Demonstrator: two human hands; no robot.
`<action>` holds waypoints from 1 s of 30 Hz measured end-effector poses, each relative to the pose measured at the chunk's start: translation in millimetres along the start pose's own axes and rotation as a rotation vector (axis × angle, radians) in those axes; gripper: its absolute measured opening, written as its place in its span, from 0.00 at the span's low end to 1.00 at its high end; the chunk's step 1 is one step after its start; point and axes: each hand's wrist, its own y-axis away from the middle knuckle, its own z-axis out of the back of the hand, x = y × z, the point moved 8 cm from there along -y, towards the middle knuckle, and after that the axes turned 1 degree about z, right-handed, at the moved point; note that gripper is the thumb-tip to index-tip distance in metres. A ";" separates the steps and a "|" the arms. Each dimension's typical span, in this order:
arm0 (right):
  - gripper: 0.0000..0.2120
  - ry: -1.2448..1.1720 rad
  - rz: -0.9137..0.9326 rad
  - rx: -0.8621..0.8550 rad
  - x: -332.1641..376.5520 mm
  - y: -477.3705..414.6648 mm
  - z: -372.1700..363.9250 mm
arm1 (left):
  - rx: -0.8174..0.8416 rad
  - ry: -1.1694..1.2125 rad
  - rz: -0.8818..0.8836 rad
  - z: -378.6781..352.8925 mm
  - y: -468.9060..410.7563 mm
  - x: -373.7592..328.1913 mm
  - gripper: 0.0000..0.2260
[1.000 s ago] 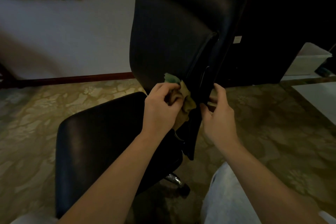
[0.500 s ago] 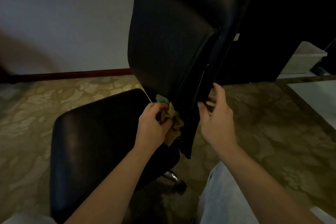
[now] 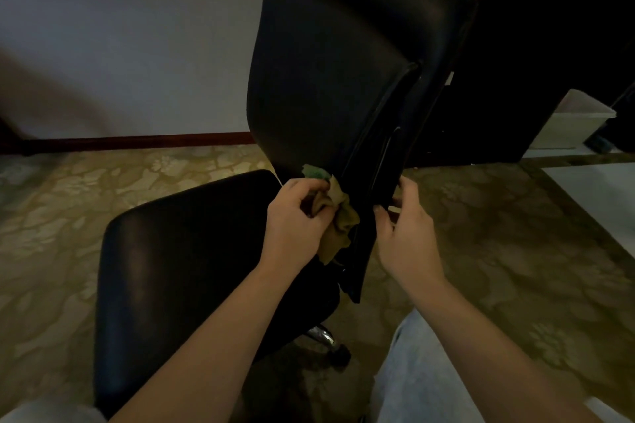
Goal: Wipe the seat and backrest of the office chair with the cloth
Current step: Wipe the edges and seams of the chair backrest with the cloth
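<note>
A black office chair stands before me, its tall backrest [image 3: 340, 79] turned edge-on and its seat [image 3: 178, 268] spreading to the lower left. My left hand [image 3: 295, 220] is shut on a crumpled yellow-green cloth [image 3: 338, 216], pressed against the lower front of the backrest where it meets the seat. My right hand [image 3: 405, 233] grips the backrest's lower rear edge, thumb in front and fingers behind it.
A patterned carpet [image 3: 515, 251] covers the floor. The chair's chrome base and a caster [image 3: 330, 343] show under the seat. A white wall with a dark skirting board [image 3: 137, 141] is behind, dark furniture [image 3: 532, 62] and a pale box [image 3: 574, 120] at right.
My left hand with the cloth dropped to the foot of the backrest, then came slightly back up along it. My right hand keeps its hold on the backrest edge.
</note>
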 end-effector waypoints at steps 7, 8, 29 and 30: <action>0.22 -0.007 0.003 0.003 -1.6 2.1 0.1 | -0.033 -0.008 0.014 -5.2 11.7 15.6 0.14; 0.22 -0.008 0.007 0.005 -1.9 2.2 0.1 | -0.021 -0.008 0.028 -6.2 13.3 18.9 0.14; 0.25 -0.048 -0.040 0.057 -23.1 10.0 -18.2 | 0.089 -0.058 0.003 10.5 7.0 4.6 0.13; 0.25 -0.046 -0.042 0.058 -23.9 10.3 -18.9 | 0.098 -0.063 0.002 7.5 4.9 4.6 0.13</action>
